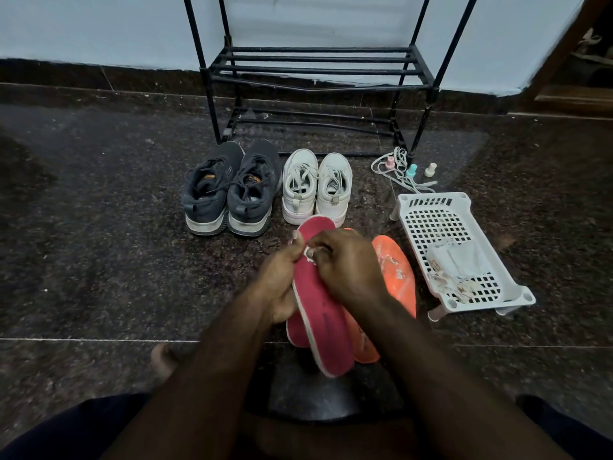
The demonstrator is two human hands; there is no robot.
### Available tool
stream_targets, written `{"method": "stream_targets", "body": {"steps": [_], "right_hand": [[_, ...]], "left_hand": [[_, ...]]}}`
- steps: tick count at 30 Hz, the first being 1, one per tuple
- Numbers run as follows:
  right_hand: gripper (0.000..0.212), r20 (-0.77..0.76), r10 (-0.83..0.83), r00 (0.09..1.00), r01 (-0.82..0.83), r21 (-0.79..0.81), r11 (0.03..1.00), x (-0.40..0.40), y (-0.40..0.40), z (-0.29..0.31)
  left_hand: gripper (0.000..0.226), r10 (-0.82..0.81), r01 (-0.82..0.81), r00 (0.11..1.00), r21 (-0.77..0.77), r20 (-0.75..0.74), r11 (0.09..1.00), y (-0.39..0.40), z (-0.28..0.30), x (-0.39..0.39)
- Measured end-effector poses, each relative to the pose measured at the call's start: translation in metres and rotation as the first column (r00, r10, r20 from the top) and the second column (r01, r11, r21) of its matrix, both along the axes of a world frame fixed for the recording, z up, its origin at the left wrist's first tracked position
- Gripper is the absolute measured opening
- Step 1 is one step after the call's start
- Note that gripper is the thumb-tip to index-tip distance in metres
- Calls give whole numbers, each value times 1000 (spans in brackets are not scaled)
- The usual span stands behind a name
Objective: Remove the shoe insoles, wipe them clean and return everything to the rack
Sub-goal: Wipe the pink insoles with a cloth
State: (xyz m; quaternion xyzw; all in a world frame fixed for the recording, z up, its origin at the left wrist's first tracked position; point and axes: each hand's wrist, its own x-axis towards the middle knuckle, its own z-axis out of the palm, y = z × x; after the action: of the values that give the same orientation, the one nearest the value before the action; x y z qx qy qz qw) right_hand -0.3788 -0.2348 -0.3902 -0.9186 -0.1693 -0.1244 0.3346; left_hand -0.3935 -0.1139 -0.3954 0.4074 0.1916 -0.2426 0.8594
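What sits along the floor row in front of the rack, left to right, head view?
Dark grey sneakers → white sneakers → loose white laces → teal bottle → cream bottle. A small pink bottle overlaps the laces, so it is left out.

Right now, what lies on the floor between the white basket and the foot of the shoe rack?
In the head view, a loose white shoelace and three small bottles lie between the white basket and the shoe rack.
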Motion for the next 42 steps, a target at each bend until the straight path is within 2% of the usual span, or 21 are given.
{"method": "stream_targets", "body": {"steps": [4, 7, 12, 18, 23, 27, 29, 33, 37, 40, 42], "right_hand": [[8, 79, -123, 989, 114, 110, 987, 4, 1, 2], [9, 51, -181, 982, 172, 152, 973, 11, -5, 7], [13, -76, -23, 997, 30, 87, 996, -5, 6, 5], [7, -12, -143, 990, 142, 189, 972, 8, -5, 14], [14, -173, 52, 984, -17, 199, 980, -10, 7, 6], [15, -56, -117, 992, 126, 233, 964, 0, -3, 14], [16, -47, -141, 989, 148, 216, 965, 3, -5, 16], [19, -218, 1, 976, 38, 175, 984, -11, 6, 9], [20, -377, 110, 920, -70, 120, 990, -16, 6, 11], [25, -506, 227, 832, -99, 268, 958, -12, 0, 13], [27, -494, 196, 847, 48, 439, 897, -5, -8, 15]], "left_hand": [[53, 30, -29, 999, -12, 32, 999, 1, -2, 2], [49, 11, -11, 1000, -3, 13, 1000, -6, -4, 0], [58, 11, -11, 1000, -79, -8, 997, -7, -2, 1], [56, 14, -13, 1000, -34, 22, 999, -8, -1, 0], [70, 19, -22, 1000, -120, -23, 993, -3, -2, 5], [63, 16, -16, 1000, -70, 8, 997, -4, -3, 3], [62, 16, -15, 1000, -52, 13, 999, -6, 0, 2], [68, 24, -27, 999, -83, -42, 996, -2, 5, 3], [59, 86, -92, 993, -66, -83, 994, 4, 4, 7], [65, 96, -98, 991, -21, -88, 995, 15, 8, 10], [71, 106, -103, 990, 39, -98, 994, 31, 7, 14]]}}
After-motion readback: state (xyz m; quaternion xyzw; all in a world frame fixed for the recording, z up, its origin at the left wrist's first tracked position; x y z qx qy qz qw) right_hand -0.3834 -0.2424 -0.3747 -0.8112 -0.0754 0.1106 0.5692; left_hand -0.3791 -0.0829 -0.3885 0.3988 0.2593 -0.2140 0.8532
